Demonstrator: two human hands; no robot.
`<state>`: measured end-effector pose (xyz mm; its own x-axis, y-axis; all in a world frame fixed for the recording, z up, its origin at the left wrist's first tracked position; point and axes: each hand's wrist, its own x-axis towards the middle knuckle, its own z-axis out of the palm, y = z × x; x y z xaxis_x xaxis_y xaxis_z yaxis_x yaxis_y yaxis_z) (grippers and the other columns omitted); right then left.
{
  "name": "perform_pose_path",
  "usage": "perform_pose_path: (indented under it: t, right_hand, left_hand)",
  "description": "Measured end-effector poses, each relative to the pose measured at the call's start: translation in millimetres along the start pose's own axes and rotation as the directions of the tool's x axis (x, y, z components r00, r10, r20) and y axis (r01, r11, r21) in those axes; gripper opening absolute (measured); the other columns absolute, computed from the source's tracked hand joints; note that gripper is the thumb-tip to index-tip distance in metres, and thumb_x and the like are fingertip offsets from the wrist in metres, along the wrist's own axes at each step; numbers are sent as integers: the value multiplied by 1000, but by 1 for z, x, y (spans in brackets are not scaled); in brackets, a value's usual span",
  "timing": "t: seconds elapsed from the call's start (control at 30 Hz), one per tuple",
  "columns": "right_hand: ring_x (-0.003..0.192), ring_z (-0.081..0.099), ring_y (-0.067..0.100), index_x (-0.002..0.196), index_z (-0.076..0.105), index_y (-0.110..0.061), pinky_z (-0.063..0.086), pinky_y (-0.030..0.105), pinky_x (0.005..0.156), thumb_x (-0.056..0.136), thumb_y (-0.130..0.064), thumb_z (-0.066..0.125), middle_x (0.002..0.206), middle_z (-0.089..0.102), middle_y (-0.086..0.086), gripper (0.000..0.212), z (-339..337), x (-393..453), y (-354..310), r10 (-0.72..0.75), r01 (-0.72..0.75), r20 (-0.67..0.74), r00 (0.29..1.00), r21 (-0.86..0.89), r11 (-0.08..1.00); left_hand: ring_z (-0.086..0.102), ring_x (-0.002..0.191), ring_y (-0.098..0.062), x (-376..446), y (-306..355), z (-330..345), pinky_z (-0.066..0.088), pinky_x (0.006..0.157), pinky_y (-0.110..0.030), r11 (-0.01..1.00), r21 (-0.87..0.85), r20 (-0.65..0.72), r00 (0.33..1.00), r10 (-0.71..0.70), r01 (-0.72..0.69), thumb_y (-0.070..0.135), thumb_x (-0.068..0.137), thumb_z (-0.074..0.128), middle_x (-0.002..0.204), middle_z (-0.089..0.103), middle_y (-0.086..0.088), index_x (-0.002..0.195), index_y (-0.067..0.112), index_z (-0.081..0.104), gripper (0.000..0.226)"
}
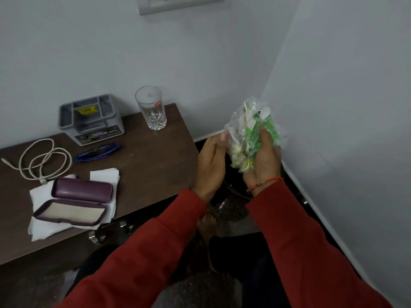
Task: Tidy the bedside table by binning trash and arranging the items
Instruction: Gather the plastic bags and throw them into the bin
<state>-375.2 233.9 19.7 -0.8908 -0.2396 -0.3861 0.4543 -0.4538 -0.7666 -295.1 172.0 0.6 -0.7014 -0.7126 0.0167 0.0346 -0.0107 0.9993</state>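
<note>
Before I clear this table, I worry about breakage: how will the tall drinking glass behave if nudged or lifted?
The glass looks empty, tall and narrow, so a push near the rim would probably tip it. Its clear smooth walls may be slippery; the cut base likely grips better. It stands near the table's back edge, and would probably break if dropped.

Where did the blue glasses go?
The blue glasses lie folded on the brown bedside table, left of middle in the head view, just in front of the grey organizer box and right of the coiled white cable.
</note>
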Motion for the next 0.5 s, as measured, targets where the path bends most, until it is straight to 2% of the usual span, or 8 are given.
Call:
perform_pose_path:
  t: [0.07,0.13,0.2,0.27,0.33,0.37,0.43,0.5]
  right_hand:
    - [111,68,34,126,64,-8,56,53,91,93,-26,61,121,70,16,38,-1,1,3,41,-40,19,999,-5,999]
    - [109,69,33,126,64,-9,57,52,89,93,-27,62,120,70,15,37,-1,3,2,42,-42,20,999,-11,999]
    - [107,70,33,125,65,-10,58,53,87,91,-29,63,119,71,15,39,-2,7,-2,37,-37,19,999,-18,999]
    - [106,70,35,125,64,-10,58,55,85,88,-30,65,119,71,16,42,-7,13,-6,27,-27,-5,1000,-23,999]
    - [104,70,36,124,64,-8,59,54,82,85,-29,67,117,71,16,44,-13,21,-8,1,-3,-53,999,-32,999]
    - [103,71,36,124,63,-8,60,52,79,84,-30,68,117,71,17,46,-16,25,-10,-9,6,-69,998,-42,999]
    - [101,71,36,125,61,-8,61,48,74,80,-32,70,117,71,17,52,-22,33,-14,-5,-1,-94,996,-66,998]
    - [99,71,37,126,60,-7,61,45,68,78,-34,70,117,70,18,56,-29,43,-18,1,-11,-122,993,-82,997]
  left_hand:
    - [72,98,-18,0,5,4,58,86,-33,986,-136,-14,995,-98,95,33,109,41,104,74,-7,113,2,69,42]
    - [64,68,-6,3,7,9,52,65,-22,939,-291,-13,981,-195,183,19,108,39,76,69,6,100,7,69,33]
    - [56,59,-3,9,3,11,45,59,-23,873,-418,20,964,-267,250,3,100,36,70,64,11,111,7,70,36]
    - [61,70,-5,12,-2,13,46,63,-25,846,-442,28,947,-319,298,-7,95,34,88,69,5,130,4,63,47]
    - [69,92,-17,10,-7,17,56,75,-29,836,-451,25,941,-338,313,-8,101,39,116,72,-10,132,3,62,39]
    - [70,100,-22,8,-9,20,59,83,-32,832,-458,25,940,-341,314,-6,104,42,122,71,-15,131,1,62,34]
    - [71,105,-25,5,-11,26,61,90,-33,810,-487,27,933,-358,326,-3,104,48,117,73,-15,127,-1,63,28]
    - [73,102,-22,4,-14,32,62,87,-32,785,-510,30,920,-392,351,0,103,53,110,74,-12,120,2,66,22]
